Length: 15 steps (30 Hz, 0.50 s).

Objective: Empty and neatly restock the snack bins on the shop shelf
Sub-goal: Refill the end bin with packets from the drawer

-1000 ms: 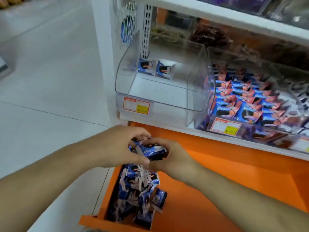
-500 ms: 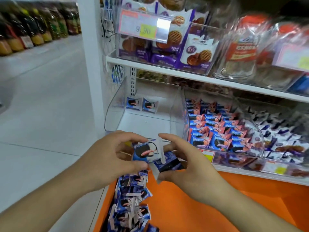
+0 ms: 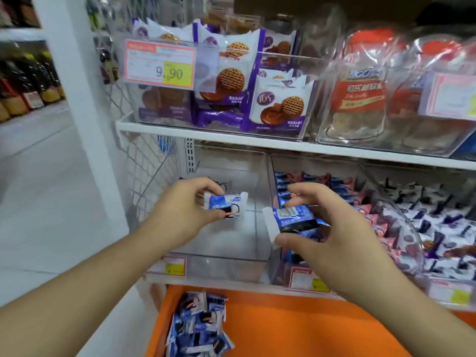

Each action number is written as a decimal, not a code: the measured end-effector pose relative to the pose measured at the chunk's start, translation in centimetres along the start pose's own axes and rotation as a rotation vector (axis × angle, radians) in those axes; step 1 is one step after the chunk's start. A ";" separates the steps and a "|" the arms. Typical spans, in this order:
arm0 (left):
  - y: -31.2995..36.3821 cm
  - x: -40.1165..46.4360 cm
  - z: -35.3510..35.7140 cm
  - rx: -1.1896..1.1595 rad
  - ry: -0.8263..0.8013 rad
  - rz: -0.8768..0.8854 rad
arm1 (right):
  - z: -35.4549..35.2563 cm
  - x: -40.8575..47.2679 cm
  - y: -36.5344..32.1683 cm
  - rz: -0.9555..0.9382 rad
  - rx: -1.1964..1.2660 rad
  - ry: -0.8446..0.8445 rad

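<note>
Two hands: left hand [image 3: 180,212], right hand [image 3: 332,238]; one blue snack packet [image 3: 226,203] in each; two bare forearms.

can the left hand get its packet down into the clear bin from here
Probably yes. The left hand holds a blue packet right over the clear bin, whose top is open, and the right hand sits off to the side.

packet pile [image 3: 198,328]: runs off the bottom edge
price tags [image 3: 175,265]: print way too blurry
bin's back corner: behind left hand [image 3: 180,210]
</note>
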<state>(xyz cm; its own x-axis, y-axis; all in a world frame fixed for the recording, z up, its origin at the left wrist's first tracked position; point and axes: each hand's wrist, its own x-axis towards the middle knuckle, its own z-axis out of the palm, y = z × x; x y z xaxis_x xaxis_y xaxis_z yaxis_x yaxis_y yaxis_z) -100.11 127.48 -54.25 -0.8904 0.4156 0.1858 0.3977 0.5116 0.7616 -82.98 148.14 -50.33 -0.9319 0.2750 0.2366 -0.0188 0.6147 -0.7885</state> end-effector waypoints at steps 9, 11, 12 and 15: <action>-4.7 11.9 9.3 0.383 -0.031 0.238 | -1.5 2.0 1.9 0.044 0.083 0.014; -5.3 13.1 10.1 0.481 -0.018 0.269 | -1.7 2.1 2.1 0.056 0.098 0.019; -5.5 13.5 10.4 0.509 0.005 0.275 | -1.8 2.2 2.2 0.060 0.098 0.028; -5.8 13.8 11.0 0.547 0.083 0.266 | -1.8 2.3 2.7 0.081 0.090 0.059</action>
<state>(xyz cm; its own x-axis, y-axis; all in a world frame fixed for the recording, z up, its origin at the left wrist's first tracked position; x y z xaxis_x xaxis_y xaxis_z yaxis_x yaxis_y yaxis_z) -112.29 138.51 -62.90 -0.7504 0.5333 0.3905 0.6452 0.7194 0.2575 -84.52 151.70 -50.89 -0.9089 0.3655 0.2009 0.0205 0.5203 -0.8537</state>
